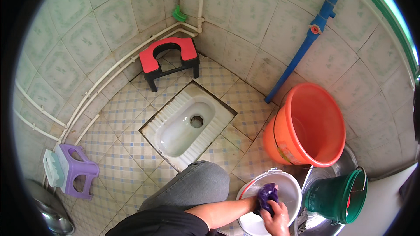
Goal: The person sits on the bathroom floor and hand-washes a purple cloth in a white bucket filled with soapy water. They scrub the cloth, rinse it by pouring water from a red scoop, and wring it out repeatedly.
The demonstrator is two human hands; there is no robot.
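Observation:
A wet dark purple cloth (266, 196) is bunched over a white bucket (297, 188) with a red-gripped handle. My left hand (254, 202) reaches in from the left and holds the cloth, which wraps over most of it and hides the fingers. From below, my right hand (277, 220) grips the lower part of the same cloth, its wet fingers curled against the fabric. Part of the white bucket's inside shows around both hands.
Right of the bucket, a green bucket (328, 196) sits in a metal basin (349, 157). A large orange bucket (275, 137) stands behind. Ahead are a squat toilet (178, 137) and a red-topped black stool (151, 60). A purple plastic stool (70, 170) is at left; a blue pipe (295, 62) runs down the wall.

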